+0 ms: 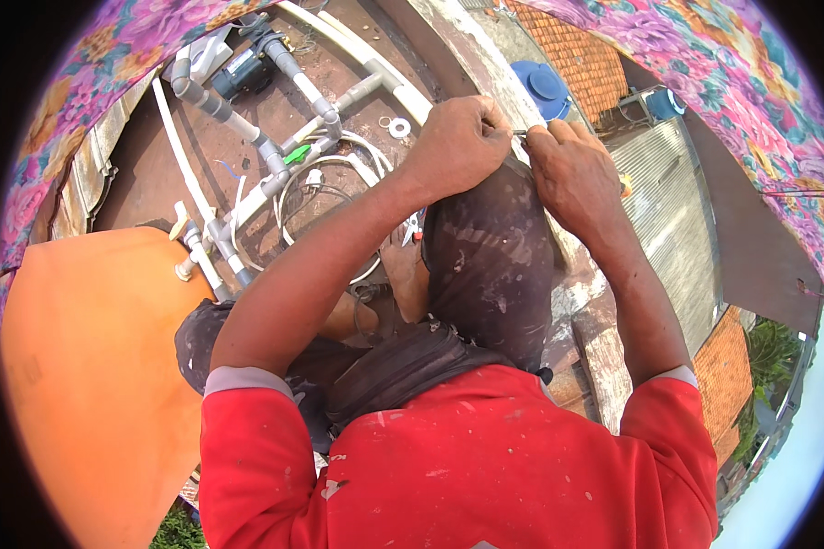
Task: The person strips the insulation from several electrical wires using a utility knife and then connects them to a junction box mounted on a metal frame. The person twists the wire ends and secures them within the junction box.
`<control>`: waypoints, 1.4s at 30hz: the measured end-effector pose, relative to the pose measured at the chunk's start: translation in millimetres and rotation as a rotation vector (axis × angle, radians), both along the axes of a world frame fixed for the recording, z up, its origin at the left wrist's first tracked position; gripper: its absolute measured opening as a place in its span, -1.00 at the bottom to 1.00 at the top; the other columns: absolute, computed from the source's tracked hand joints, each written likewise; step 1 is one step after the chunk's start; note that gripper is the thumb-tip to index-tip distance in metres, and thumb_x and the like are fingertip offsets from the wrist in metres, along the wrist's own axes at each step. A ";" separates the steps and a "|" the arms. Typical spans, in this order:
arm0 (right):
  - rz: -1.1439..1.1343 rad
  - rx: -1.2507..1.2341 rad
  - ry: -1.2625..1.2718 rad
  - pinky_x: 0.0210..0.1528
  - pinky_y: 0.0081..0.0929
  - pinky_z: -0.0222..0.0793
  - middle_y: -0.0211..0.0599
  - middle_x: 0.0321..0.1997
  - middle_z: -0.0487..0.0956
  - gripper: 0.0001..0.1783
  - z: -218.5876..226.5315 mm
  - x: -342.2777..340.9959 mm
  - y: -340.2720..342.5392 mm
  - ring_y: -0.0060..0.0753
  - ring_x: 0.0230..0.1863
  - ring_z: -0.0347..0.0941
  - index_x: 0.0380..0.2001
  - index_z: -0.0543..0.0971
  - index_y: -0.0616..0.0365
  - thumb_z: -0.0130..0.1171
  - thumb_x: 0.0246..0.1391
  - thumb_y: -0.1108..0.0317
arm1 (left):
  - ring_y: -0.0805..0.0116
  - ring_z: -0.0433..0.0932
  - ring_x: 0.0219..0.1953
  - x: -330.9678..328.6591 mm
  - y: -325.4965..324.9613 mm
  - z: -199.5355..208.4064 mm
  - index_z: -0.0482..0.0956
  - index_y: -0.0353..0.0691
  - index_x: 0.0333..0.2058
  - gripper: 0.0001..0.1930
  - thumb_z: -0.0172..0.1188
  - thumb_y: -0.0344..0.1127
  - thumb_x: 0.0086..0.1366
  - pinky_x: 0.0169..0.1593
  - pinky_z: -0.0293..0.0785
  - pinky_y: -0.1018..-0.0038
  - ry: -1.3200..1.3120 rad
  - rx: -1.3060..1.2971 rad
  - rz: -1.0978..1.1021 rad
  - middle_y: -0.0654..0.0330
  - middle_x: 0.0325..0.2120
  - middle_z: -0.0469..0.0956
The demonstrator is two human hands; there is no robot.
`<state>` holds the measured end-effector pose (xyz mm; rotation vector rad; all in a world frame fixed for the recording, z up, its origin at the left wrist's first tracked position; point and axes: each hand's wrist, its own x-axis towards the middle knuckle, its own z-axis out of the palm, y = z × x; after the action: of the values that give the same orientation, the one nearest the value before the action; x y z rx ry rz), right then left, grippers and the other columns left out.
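left hand (462,142) and right hand (574,174) pinching a thin dark piece (520,134), white pipe (179,151) at left

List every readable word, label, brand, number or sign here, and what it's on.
No readable text.
Dark blue cylindrical pump: any marking too small to read.
Thin dark piece between left hand and right hand: too small to tell.
Red fabric shirt: pale splotches, no readable letters.

bright daylight | corrugated roof (655,201) sunlit | fisheye bending, black corners | centre fairly sharp
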<state>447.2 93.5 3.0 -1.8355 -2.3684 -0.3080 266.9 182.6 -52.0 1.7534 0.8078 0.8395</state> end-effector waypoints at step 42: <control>-0.198 -0.619 0.037 -0.02 0.13 0.58 0.24 -0.18 0.71 -0.71 -188.0 101.1 56.0 0.30 -0.11 0.68 -0.15 0.58 0.29 0.00 0.37 0.27 | -0.05 0.77 -0.21 110.8 57.7 -222.5 0.77 -0.20 -0.37 -0.88 0.37 -0.28 0.24 -0.07 0.64 0.13 0.352 -0.121 -0.084 -0.04 -0.39 0.76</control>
<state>548.4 149.5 -185.0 -2.2944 -2.4322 0.4994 377.7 240.2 -274.4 1.8372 0.9848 0.4206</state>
